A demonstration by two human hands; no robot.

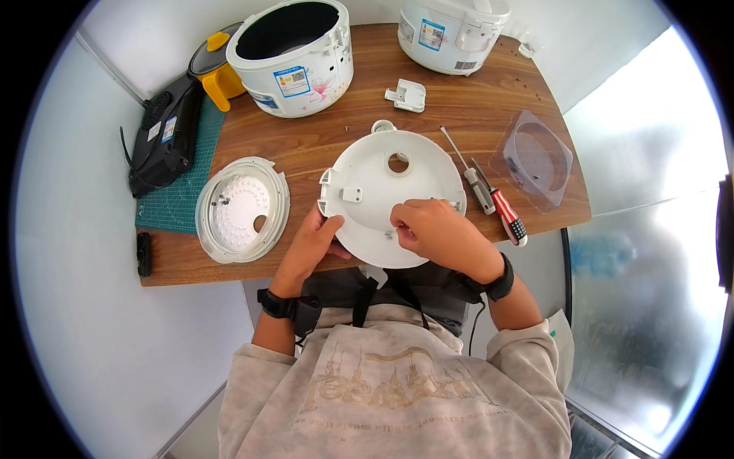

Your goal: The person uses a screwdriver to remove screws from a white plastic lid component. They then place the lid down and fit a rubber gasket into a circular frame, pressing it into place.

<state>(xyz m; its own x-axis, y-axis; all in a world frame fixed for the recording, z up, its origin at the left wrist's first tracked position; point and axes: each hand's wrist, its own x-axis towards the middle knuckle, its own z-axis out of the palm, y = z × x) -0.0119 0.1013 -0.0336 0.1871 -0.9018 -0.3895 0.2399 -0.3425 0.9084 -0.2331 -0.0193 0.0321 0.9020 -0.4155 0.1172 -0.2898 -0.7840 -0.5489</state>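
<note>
At our wood-grain bench (298, 145), our left hand (312, 243) grips a white rice-cooker lid (382, 195); our right hand (440, 232) curls over it, its hold unclear.

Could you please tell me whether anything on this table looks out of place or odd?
Yes, small dark specks lie scattered on the table at the back right, as if spilled; they are too small to identify. The round white cover in the left hand shows no clear damage.
</note>
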